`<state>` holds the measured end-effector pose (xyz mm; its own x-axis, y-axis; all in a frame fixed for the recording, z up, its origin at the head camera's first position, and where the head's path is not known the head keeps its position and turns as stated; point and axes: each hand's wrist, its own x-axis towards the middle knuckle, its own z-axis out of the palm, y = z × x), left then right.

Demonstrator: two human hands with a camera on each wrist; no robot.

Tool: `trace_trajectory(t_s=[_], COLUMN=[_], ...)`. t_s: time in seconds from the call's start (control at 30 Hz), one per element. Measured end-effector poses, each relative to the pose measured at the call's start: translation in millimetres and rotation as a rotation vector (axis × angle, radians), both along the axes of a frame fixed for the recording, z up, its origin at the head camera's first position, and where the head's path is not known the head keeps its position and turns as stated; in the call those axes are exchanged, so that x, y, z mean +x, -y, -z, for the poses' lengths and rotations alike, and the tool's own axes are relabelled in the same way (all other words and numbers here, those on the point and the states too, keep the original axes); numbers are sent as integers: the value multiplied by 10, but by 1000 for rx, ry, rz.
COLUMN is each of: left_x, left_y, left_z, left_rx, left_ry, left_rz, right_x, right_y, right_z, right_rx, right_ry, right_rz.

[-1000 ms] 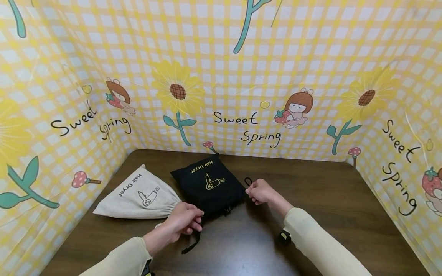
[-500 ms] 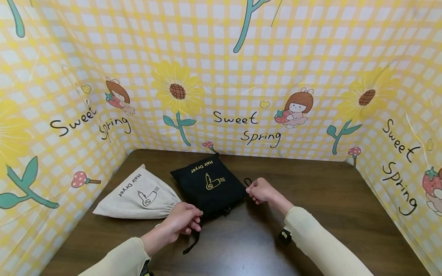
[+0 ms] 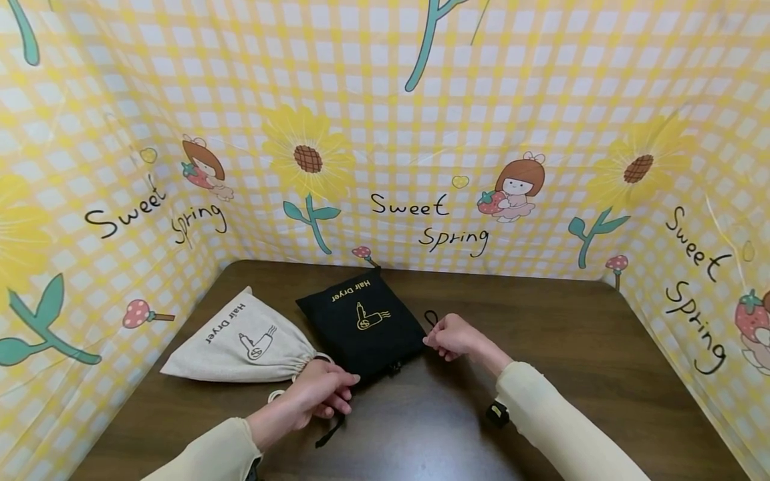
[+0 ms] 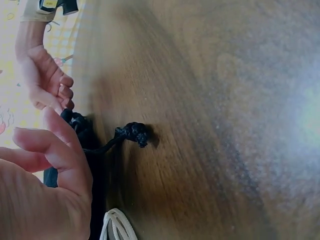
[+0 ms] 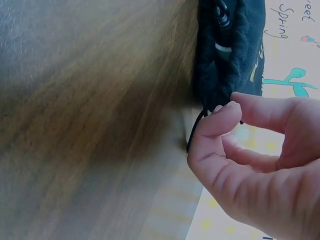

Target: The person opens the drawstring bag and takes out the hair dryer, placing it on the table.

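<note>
A black drawstring bag (image 3: 361, 327) with yellow "Hair Dryer" lettering lies on the wooden table, its gathered mouth toward me. My right hand (image 3: 452, 336) pinches the right corner of that mouth, where a thin black cord loop (image 3: 430, 316) sticks out. At the left corner my left hand (image 3: 323, 393) holds the bag with curled fingers; the exact grip is partly hidden. A black knotted cord end (image 4: 134, 133) lies below it. The right wrist view shows the mouth slightly parted, with a dark coil (image 5: 222, 17) there.
A cream drawstring bag (image 3: 240, 344), also printed "Hair Dryer", lies left of the black one, and its white cord (image 4: 119, 225) reaches beside my left hand. Yellow checked cloth (image 3: 409, 147) walls in the back and sides of the brown table (image 3: 541, 341).
My left hand has shifted slightly right and down, uncovering more of the cream bag's neck and white cord. The right hand has moved slightly left, the black bag's corner with it.
</note>
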<state>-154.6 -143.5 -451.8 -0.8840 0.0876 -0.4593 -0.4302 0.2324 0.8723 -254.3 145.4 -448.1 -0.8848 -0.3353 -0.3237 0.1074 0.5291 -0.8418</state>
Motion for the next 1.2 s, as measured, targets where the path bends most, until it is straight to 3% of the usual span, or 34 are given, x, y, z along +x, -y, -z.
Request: trace_trajectory(t_s=[0.13,1.2], left_x=[-4,-54], left_y=[-5,30], left_z=[6,-6], left_rx=[4,48], left_ry=[0,-43], left_rz=[24,-15], right_x=[2,-70], right_y=[13,-37], right_z=[16,2], right_rx=[-12,-35], right_ry=[-1,7], right_rz=[-4,59])
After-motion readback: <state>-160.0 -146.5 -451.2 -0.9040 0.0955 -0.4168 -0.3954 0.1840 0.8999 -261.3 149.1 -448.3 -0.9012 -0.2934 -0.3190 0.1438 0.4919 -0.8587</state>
